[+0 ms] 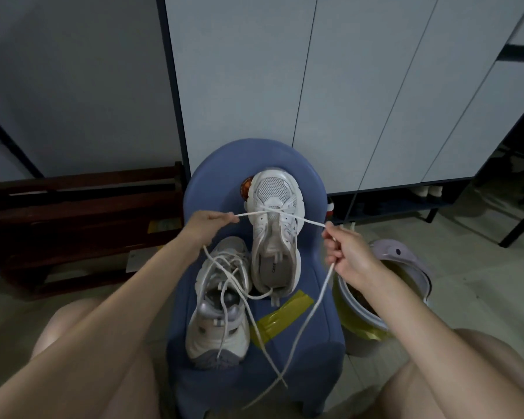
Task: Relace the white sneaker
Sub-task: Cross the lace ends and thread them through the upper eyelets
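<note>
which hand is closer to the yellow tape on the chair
Right. The right hand hangs just above and right of the yellow tape, pinching the lace. The left hand is farther, up left beyond both sneakers.

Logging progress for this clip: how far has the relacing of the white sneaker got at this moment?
Early stage. Done: the lace passes through only the eyelets nearest the toe of the white sneaker on the blue chair. In hand: the left hand and right hand each pinch one end, pulling it taut sideways. Left: every eyelet up toward the tongue looks empty, and long tails hang loose.
</note>
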